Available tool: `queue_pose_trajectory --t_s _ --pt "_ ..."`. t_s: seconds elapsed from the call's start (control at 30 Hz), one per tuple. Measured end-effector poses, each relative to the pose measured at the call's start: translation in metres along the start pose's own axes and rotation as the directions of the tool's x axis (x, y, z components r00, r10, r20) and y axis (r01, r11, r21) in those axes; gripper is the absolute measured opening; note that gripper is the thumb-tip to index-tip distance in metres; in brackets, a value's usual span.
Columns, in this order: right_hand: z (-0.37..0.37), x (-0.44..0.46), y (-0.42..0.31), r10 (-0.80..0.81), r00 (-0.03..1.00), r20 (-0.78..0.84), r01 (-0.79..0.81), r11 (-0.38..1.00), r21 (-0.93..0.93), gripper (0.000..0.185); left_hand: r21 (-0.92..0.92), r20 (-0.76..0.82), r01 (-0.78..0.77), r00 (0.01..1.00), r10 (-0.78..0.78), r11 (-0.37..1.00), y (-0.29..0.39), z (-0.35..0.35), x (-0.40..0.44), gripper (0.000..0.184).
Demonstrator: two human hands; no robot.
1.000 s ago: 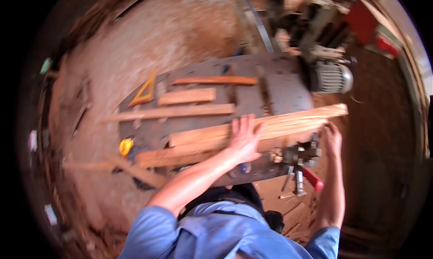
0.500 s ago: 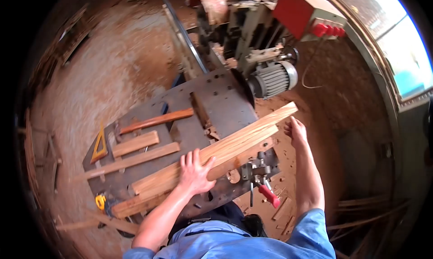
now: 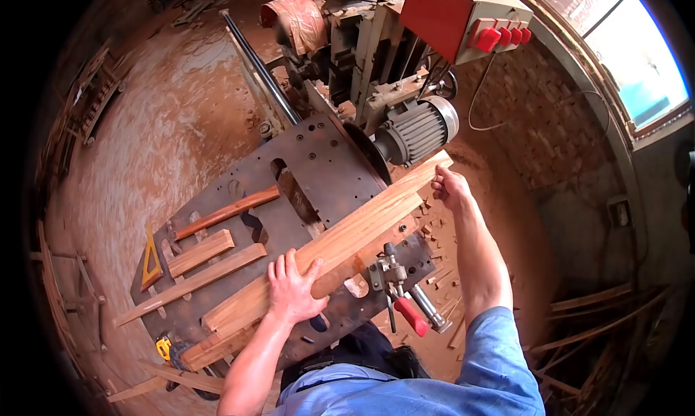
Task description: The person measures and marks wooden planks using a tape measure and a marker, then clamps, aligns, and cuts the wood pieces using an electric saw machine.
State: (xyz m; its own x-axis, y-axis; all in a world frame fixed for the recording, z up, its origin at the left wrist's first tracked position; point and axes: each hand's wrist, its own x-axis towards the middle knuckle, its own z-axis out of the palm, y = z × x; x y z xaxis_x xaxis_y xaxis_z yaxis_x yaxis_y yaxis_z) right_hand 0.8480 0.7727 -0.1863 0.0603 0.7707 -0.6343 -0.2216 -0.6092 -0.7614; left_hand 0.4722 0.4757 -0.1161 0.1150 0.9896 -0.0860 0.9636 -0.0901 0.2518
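Note:
Two long wooden planks (image 3: 347, 236) lie side by side at a slant across the dark metal machine table (image 3: 253, 173). My left hand (image 3: 293, 289) rests on them near their lower left part, fingers spread and thumb apart. At the far right end, my right hand (image 3: 450, 186) has its fingers curled against the edge of the longer plank; the fingertips are partly hidden. That plank end sits just below a grey motor (image 3: 418, 130) and a dark disc (image 3: 368, 154). Beneath the planks' near side is another wooden strip (image 3: 217, 349).
Shorter wood pieces (image 3: 201, 253), a reddish-brown strip (image 3: 228, 212) and a yellow set square (image 3: 150, 260) lie on the table's left. A yellow tape measure (image 3: 164, 347) is at its lower left corner. A toggle clamp with red handle (image 3: 410, 316) stands at the front; a red switch box (image 3: 463, 21) is above.
The view has shifted, so the table and planks sit further left. My right hand has come closer to the plank's end and now touches its edge. My left hand stays on the planks.

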Motion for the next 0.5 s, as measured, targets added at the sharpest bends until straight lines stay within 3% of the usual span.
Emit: queue_pose_trajectory --t_s 0.2,0.5 --pt "0.002 -0.006 -0.008 0.011 1.0 -0.024 -0.013 0.995 -0.1 0.022 0.01 -0.038 0.0 0.999 0.001 1.0 0.001 0.006 -0.001 0.087" --pt "-0.002 0.004 0.0 -0.057 0.998 0.006 0.057 0.995 -0.078 0.028 0.004 -0.067 -0.002 0.998 0.002 1.0 0.001 0.011 -0.002 0.089"
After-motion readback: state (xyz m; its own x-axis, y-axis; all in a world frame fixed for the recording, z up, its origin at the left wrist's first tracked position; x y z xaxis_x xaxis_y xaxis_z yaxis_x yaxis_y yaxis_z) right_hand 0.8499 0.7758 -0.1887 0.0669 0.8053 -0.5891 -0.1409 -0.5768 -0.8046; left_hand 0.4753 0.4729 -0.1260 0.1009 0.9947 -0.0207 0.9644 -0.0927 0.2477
